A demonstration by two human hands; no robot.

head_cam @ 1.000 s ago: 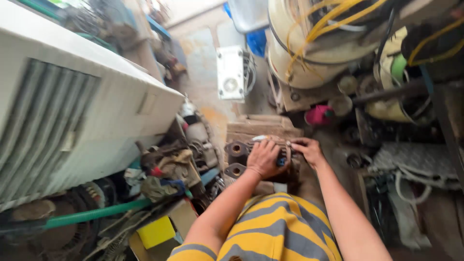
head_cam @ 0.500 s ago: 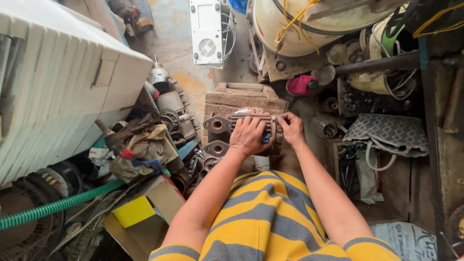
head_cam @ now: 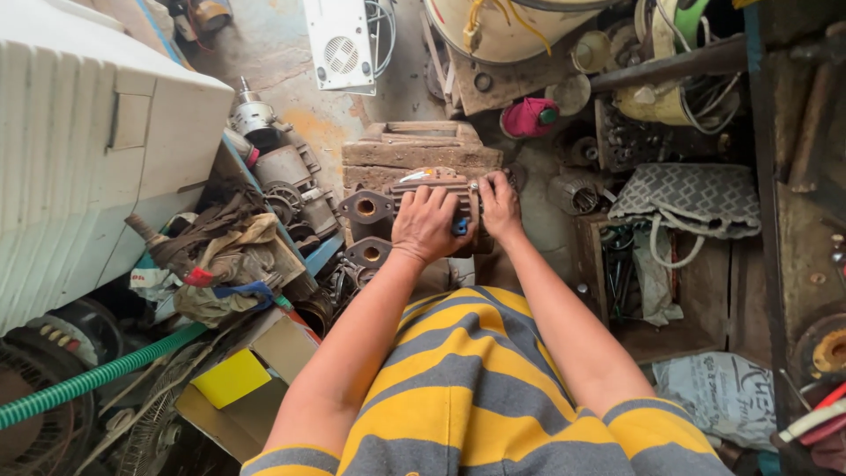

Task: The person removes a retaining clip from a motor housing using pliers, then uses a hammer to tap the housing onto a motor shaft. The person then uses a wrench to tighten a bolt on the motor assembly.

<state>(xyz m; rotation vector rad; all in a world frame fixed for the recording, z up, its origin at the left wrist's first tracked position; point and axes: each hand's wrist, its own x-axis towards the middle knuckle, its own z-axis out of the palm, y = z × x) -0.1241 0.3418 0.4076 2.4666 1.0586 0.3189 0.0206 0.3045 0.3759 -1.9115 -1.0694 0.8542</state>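
— Item one? 
— Finned motor housing (head_cam: 432, 189), rusty brown, on the wooden block (head_cam: 414, 150), centre, far of the person. 
— Hands? 
— Left hand (head_cam: 426, 225) spread flat over it, pressing, not clenched; right hand (head_cam: 499, 204) curled onto its right end. 
— Changes? 
— Hands as before; only the view has tilted down. Green hose (head_cam: 88, 381) near left.

Left of the grip, spare motors (head_cam: 291, 176) and a heap of rags (head_cam: 220, 256) crowd close. Beyond it a wooden block (head_cam: 419, 145) stands touching the work. To the right, a patch of bare floor (head_cam: 546, 220) lies open before the parts crate (head_cam: 617, 264).
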